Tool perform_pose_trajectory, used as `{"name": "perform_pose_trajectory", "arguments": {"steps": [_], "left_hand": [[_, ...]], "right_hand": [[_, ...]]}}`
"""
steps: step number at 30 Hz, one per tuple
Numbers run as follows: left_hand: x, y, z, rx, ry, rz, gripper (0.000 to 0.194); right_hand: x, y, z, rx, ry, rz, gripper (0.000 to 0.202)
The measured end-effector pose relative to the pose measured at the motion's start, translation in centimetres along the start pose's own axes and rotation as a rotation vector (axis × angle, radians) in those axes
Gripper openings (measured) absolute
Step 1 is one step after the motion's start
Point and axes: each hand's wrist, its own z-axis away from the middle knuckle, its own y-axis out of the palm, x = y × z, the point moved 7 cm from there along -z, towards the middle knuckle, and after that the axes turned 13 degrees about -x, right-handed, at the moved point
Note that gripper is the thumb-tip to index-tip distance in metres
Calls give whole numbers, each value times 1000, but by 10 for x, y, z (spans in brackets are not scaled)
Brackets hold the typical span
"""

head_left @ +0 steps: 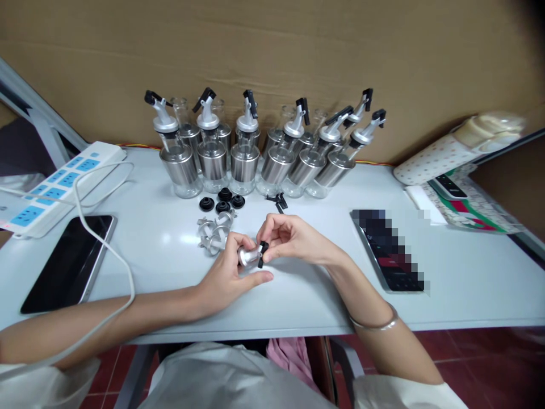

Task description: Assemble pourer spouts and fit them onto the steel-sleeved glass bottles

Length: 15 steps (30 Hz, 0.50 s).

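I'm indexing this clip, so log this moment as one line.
left hand: holding silver pourer | right hand: pinching its black lever | nearby: black stoppers, loose pourers, loose levers | behind those: standing bottles

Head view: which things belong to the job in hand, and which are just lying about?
Seemingly the job:
- held spout
- loose spouts
- black stoppers
- black levers
- bottles

Seemingly just lying about:
- power strip
- tablet
- phone
- flask

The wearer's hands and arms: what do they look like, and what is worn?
The left hand and right hand are ungloved, with no rings visible. Pale, loose sleeves stop well short of the wrists; a thin silvery bangle is on the right side.
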Motion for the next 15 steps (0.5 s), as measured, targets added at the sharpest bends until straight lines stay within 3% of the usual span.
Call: {"name": "perform_pose_trajectory", "arguments": {"steps": [7, 15], "left_hand": [[-5, -1, -1, -16, -22, 170, 32], [-6, -4, -3, -40, -61, 178, 29]], "right_hand": [[7, 5, 4, 64, 43, -108, 31], [7, 7, 7, 96, 66, -149, 25]]}}
